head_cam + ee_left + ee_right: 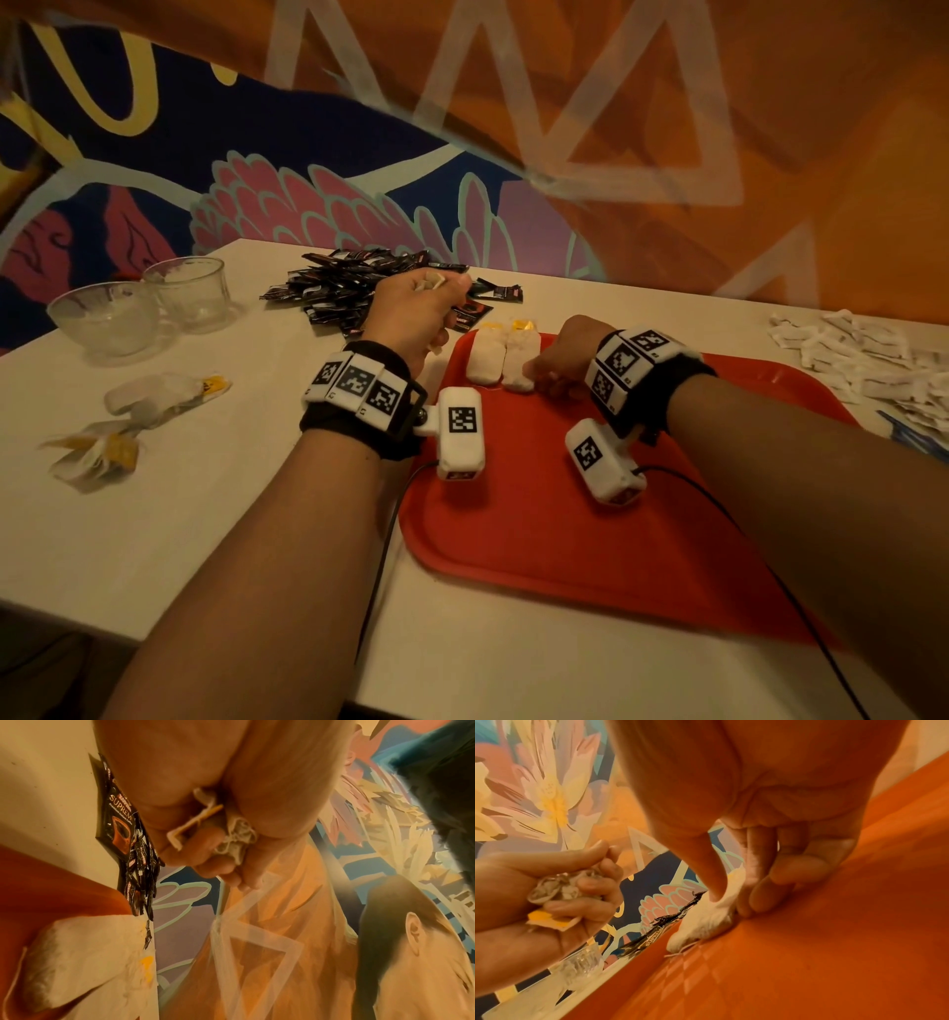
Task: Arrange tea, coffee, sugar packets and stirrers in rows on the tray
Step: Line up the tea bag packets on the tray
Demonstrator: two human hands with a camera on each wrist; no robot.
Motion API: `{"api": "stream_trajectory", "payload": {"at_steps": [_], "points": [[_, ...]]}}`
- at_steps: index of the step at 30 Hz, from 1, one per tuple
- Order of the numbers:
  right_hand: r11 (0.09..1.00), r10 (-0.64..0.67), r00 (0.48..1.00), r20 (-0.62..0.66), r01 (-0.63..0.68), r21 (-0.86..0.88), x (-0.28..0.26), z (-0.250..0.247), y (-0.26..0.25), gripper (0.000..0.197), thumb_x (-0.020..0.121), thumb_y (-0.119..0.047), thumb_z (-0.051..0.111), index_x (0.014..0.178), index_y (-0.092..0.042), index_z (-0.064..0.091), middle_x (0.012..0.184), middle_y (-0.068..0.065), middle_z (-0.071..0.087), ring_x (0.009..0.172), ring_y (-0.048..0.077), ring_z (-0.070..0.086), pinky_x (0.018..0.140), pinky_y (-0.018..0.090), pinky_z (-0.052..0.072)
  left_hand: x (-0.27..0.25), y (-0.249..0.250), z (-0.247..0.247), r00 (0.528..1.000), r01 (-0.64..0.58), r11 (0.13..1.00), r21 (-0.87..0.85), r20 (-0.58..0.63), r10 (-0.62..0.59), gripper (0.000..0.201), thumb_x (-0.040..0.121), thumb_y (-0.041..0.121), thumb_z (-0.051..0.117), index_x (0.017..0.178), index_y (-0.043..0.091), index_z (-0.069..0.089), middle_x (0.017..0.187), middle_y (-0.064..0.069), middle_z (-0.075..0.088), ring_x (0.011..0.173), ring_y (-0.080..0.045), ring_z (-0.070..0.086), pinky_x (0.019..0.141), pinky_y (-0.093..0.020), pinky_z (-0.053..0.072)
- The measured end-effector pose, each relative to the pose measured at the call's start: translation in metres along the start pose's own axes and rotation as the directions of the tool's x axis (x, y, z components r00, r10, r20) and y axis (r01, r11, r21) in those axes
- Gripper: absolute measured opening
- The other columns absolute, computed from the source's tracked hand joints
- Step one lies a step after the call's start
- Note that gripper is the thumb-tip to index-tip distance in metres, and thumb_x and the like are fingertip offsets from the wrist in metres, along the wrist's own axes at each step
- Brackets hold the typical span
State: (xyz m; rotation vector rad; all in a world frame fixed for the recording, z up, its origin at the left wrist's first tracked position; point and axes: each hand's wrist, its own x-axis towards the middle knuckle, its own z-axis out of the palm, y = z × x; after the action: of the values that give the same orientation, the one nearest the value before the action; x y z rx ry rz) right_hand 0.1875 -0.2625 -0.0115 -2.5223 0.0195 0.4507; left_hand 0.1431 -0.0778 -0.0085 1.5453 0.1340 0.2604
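The red tray (616, 514) lies on the white table (205, 514), its near edge close to the table's near edge. Two tea bags (503, 354) lie side by side at the tray's far left corner, touching each other, yellow tags toward the far rim. The right hand (560, 360) is down on the tray beside them, thumb and curled fingers pinching the right-hand tea bag (706, 914) against the tray floor. The left hand (416, 308) hovers above the table just off the tray's left rim, fist closed round a crumpled bunch of tea bags (231, 837). Most of the tray, from the middle to its near and right edges, is bare. Black coffee sachets (349, 288) are heaped near the far table edge; white sugar packets (862, 354) are piled off the tray's far right corner. Loose tea bags (138, 416) and two glass cups (149, 308) sit at left
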Motion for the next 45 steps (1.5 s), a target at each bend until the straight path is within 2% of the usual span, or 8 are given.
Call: {"api": "stream_trajectory", "payload": {"at_steps": [11, 18, 24, 30, 33, 36, 41, 45], "points": [[0.990, -0.118, 0.987, -0.112, 0.108, -0.090, -0.005, -0.007, -0.008, 0.034, 0.082, -0.038, 0.077, 0.099, -0.009, 0.071, 0.089, 0.005, 0.075, 0.087, 0.020, 0.071, 0.088, 0.036, 0.057, -0.003, 0.004, 0.001, 0.984, 0.142, 0.968, -0.208, 0.134, -0.115, 0.020, 0.096, 0.028, 0.063, 0.101, 0.009, 0.064, 0.074, -0.001, 0.058, 0.055, -0.006, 0.049, 0.040, -0.015, 0.032], [0.787, -0.476, 0.797, -0.371, 0.575, 0.224, -0.031, -0.008, -0.033, 0.014, 0.089, -0.030, 0.071, 0.101, -0.023, 0.067, 0.089, -0.003, 0.070, 0.080, 0.010, 0.067, 0.069, 0.028, 0.053, -0.012, 0.011, 0.004, 0.966, 0.187, 0.939, -0.288, 0.226, -0.123, 0.056, 0.097, 0.058, 0.043, 0.105, 0.005, 0.060, 0.068, -0.002, 0.057, 0.050, -0.007, 0.049, 0.036, -0.014, 0.028], [0.738, -0.578, 0.793, -0.193, 0.608, 0.292, -0.042, -0.003, -0.043, 0.025, 0.091, -0.023, 0.068, 0.116, -0.024, 0.065, 0.095, -0.011, 0.065, 0.080, 0.010, 0.065, 0.062, 0.030, 0.055, -0.021, 0.015, 0.009, 0.950, 0.203, 0.937, -0.283, 0.288, -0.119, 0.059, 0.098, 0.061, 0.034, 0.105, 0.009, 0.061, 0.067, -0.004, 0.056, 0.050, -0.010, 0.052, 0.033, -0.015, 0.029], [0.734, -0.535, 0.801, -0.268, 0.598, 0.321, -0.040, -0.003, -0.038, 0.022, 0.085, -0.040, 0.073, 0.100, -0.023, 0.069, 0.078, -0.007, 0.070, 0.074, 0.008, 0.067, 0.060, 0.025, 0.052, -0.020, 0.016, 0.010, 0.954, 0.148, 0.968, -0.202, 0.288, -0.085, 0.062, 0.099, 0.062, 0.030, 0.107, 0.009, 0.063, 0.070, -0.007, 0.065, 0.057, -0.012, 0.054, 0.036, -0.015, 0.029], [0.747, -0.491, 0.805, -0.333, 0.586, 0.314, -0.036, -0.002, -0.035, 0.003, 0.087, -0.026, 0.073, 0.088, -0.025, 0.070, 0.076, -0.005, 0.071, 0.067, 0.007, 0.066, 0.062, 0.024, 0.051, -0.020, 0.014, 0.012, 0.946, 0.139, 0.976, -0.169, 0.314, -0.080, 0.065, 0.099, 0.062, 0.028, 0.103, 0.009, 0.066, 0.076, -0.011, 0.068, 0.059, -0.015, 0.057, 0.035, -0.014, 0.032], [0.726, -0.430, 0.823, -0.372, 0.560, 0.399, -0.032, -0.004, -0.034, 0.019, 0.086, -0.009, 0.070, 0.078, -0.026, 0.070, 0.083, 0.000, 0.072, 0.075, 0.013, 0.068, 0.063, 0.026, 0.051, -0.017, 0.012, 0.011, 0.939, 0.146, 0.975, -0.164, 0.333, -0.085, 0.058, 0.100, 0.058, 0.033, 0.110, 0.010, 0.064, 0.079, -0.011, 0.068, 0.062, -0.016, 0.060, 0.034, -0.015, 0.031], [0.646, -0.367, 0.852, -0.373, 0.522, 0.557, -0.032, -0.012, -0.032, 0.020, 0.086, 0.001, 0.064, 0.085, -0.018, 0.069, 0.099, 0.011, 0.072, 0.093, 0.029, 0.070, 0.079, 0.039, 0.057, -0.010, 0.005, 0.007, 0.957, 0.108, 0.985, -0.136, 0.282, -0.066, 0.037, 0.100, 0.042, 0.053, 0.111, 0.009, 0.065, 0.088, -0.007, 0.068, 0.065, -0.012, 0.063, 0.039, -0.015, 0.030], [0.607, -0.386, 0.849, -0.362, 0.529, 0.594, -0.033, -0.014, -0.029, 0.021, 0.087, 0.005, 0.063, 0.086, -0.016, 0.067, 0.091, 0.009, 0.069, 0.087, 0.027, 0.068, 0.075, 0.034, 0.057, -0.010, 0.002, 0.008, 0.971, -0.011, 0.996, -0.094, 0.237, 0.034, 0.014, 0.096, 0.024, 0.062, 0.099, 0.011, 0.068, 0.083, -0.004, 0.062, 0.059, -0.009, 0.053, 0.040, -0.017, 0.032]]}}
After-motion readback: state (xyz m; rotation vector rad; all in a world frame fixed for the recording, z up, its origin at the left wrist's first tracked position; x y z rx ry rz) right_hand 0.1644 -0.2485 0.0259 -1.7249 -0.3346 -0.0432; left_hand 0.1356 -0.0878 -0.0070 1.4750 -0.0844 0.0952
